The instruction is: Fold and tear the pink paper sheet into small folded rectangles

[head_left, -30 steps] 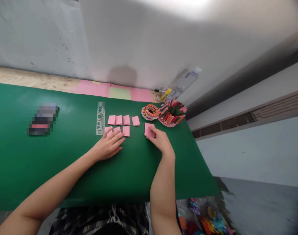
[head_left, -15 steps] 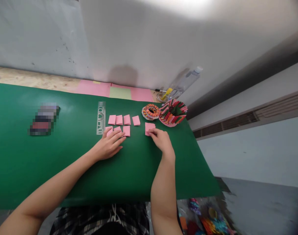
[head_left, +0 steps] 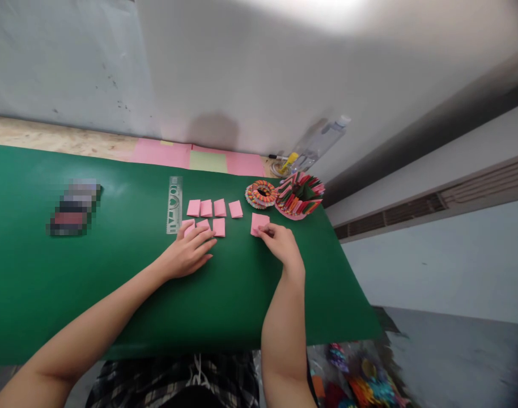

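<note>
Pink folded papers lie in two rows on the green table. My left hand rests flat with its fingers spread over the near row, partly covering a folded paper at its left end. The rightmost folded paper of that row lies just past my fingertips. Farther right, my right hand pinches the lower right edge of a pink folded paper between thumb and fingers. Between that paper and the far row sits a single folded paper. A clear stencil ruler lies left of the rows.
Behind my right hand stand a striped paper ring and a basket-like piece of folded paper. A clear bottle leans against the wall. Pink sheets lie along the back edge. A blurred-out object lies at left.
The view has shifted very slightly. Both hands and the pink papers keep practically the same places.
</note>
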### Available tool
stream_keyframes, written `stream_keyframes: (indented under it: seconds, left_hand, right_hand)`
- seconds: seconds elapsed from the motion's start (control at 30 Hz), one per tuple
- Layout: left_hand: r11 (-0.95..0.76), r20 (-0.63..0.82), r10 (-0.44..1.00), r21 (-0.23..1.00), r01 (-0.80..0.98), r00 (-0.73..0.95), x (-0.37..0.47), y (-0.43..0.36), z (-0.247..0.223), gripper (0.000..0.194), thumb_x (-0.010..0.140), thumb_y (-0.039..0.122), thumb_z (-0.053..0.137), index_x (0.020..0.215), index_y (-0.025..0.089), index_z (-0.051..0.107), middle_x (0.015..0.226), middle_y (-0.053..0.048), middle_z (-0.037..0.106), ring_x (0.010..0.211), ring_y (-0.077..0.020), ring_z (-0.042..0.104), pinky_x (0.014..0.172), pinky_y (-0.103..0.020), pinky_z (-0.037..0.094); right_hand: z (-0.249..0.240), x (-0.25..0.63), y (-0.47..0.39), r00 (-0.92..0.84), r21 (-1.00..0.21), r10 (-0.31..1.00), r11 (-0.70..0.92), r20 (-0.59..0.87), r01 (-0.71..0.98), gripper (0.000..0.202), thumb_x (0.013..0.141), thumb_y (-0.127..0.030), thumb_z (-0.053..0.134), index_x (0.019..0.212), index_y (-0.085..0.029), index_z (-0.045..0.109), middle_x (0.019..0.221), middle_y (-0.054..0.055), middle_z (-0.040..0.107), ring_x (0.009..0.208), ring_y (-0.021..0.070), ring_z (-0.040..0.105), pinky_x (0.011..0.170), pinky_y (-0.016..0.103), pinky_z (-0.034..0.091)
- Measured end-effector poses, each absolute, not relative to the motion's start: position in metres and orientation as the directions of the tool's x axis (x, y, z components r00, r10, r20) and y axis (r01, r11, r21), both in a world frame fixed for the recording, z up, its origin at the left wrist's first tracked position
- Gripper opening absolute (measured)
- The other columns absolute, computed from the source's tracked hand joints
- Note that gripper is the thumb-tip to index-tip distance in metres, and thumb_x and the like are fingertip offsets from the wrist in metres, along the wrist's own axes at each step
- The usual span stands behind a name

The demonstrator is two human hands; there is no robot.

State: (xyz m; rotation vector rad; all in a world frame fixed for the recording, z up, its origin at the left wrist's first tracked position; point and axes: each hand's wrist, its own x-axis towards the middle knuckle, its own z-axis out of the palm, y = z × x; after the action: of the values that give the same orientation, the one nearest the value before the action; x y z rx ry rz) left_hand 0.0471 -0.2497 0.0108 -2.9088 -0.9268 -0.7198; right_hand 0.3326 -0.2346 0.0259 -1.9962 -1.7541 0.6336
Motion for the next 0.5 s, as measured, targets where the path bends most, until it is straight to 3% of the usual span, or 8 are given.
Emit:
stream_keyframes:
  seconds: [0.33,0.5]
  left_hand:
    - [-0.83,0.449,0.533,0.114,0.546,0.717,0.0474,-0.2494,0.0114,0.03,0.089,0.024,0.049,0.117,0.017,0.057,0.122,-0.011,0.061,0.119,-0.0268,0.05,0.108,-0.052,0.023]
    - [-0.83,0.444,0.533,0.107,0.547,0.721,0.047,-0.2495,0.0119,0.029,0.09,0.025,0.049,0.117,0.017,0.057,0.122,-0.01,0.061,0.118,-0.0264,0.05,0.107,-0.051,0.024]
  right_hand:
    - [0.0295,0.3272,-0.2326,0.175,-0.504,0.982,-0.185,-0.068,0.843,0.015,0.074,-0.034,0.063,0.074,-0.022,0.07,0.08,0.004,0.073,0.076,0.0208,0.067,0.066,0.029,0.045]
    - [0.0281,0.3304,-0.232,0.214,-0.559,0.97,-0.243,-0.117,0.793,0.017,0.07,-0.037,0.066,0.072,-0.022,0.071,0.078,0.003,0.073,0.075,0.0198,0.066,0.067,0.029,0.044]
